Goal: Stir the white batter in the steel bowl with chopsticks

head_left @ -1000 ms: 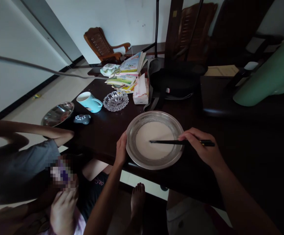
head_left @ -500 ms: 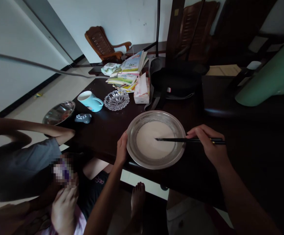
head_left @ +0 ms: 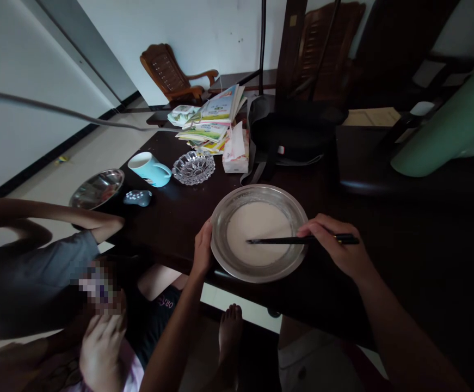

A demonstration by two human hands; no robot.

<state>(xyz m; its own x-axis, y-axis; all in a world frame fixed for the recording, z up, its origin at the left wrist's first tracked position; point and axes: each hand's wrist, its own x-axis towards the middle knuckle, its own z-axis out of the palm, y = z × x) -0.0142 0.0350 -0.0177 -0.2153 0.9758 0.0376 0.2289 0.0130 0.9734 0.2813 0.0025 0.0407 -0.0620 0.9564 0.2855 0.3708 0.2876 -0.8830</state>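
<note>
A wide steel basin (head_left: 289, 204) holding a pale white batter (head_left: 257, 223) rests near the front edge of a dark wooden table (head_left: 179, 218). My left hand (head_left: 202, 247) grips the basin's left rim, fingers closed on it. My right hand (head_left: 338, 247) is closed on a pair of dark chopsticks (head_left: 279, 239), held level, their tips dipped in the batter left of the basin's middle.
A blue mug (head_left: 149, 167), glass ashtray (head_left: 193, 166), small controller (head_left: 137, 197), second steel bowl (head_left: 97, 188), stacked books (head_left: 214, 120), tissue pack (head_left: 235, 149) and black bag (head_left: 291, 136) crowd the far side. Another person (head_left: 36, 272) sits low at the left, arm on the table corner.
The chopstick tips swung right across the batter half a second ago, then back left to where they were. My left hand stayed on the rim.
</note>
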